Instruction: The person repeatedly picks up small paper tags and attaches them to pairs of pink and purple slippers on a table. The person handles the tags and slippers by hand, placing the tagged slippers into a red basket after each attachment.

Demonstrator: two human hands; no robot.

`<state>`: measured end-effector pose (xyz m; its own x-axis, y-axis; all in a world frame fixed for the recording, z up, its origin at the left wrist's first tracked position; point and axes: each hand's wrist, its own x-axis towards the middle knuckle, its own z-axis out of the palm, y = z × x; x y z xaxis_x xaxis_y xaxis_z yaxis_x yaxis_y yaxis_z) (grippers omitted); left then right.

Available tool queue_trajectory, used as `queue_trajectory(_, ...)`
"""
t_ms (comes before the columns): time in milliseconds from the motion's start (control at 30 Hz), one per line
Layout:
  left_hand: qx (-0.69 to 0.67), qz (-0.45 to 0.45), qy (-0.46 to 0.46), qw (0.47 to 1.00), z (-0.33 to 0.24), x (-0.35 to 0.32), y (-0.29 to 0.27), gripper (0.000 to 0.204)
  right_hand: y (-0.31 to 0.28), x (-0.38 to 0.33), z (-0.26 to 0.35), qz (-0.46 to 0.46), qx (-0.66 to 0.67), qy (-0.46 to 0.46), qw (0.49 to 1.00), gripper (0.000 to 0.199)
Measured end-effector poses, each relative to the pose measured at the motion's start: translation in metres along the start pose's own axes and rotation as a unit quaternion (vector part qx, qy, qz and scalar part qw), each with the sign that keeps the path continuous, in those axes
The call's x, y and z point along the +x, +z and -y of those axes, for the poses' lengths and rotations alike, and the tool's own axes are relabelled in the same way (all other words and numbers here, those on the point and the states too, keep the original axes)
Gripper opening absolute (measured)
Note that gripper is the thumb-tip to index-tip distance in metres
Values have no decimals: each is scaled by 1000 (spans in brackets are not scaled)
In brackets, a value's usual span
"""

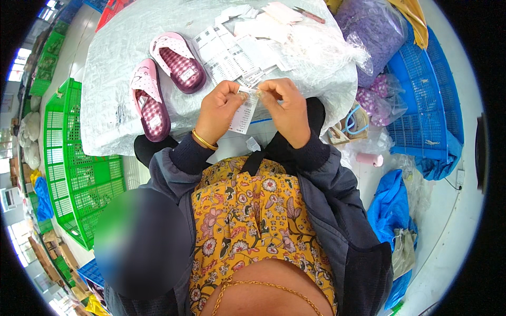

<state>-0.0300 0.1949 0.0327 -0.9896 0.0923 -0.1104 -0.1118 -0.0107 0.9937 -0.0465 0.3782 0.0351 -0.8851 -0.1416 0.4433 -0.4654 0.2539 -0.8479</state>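
Between my two hands hangs a white printed tag point(243, 117), pinched along its upper edge. My left hand point(222, 108) grips its upper left corner with thumb and forefinger. At its upper right, my right hand point(285, 109) pinches the tag in the same way. Just beyond the hands, a spread of printed tag sheets point(225, 57) lies on the covered table point(108, 79). Left of them rest two pink slippers with dark red checked insoles: the left slipper point(152, 102) sits nearer to me, the right slipper point(178, 63) farther off.
Paper scraps and clear plastic bags point(321, 50) cover the table's far right, near a small knife-like tool point(310, 15). Green crates point(79, 163) stand on the left floor. Blue crates point(416, 95), a bag of purple items point(371, 31) and a blue sheet point(389, 205) are on the right.
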Motion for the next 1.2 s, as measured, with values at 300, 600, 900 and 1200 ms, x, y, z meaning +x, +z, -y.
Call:
queue_trajectory(300,98,-53,107,988,-7,-9,11,12,0,-2,18,60,126,203,969,28)
queue_trajectory(600,282,-49,225,931,-9,-14,11,12,0,-5,8,61,210,237,947,19)
queue_trajectory(900,-45,94,-79,991,0,-6,-5,14,-4,-15,10,112,166,224,954,16)
queue_trajectory(1200,85,54,43,994,-3,-2,-2,9,-21,-8,7,80,-48,-36,995,19)
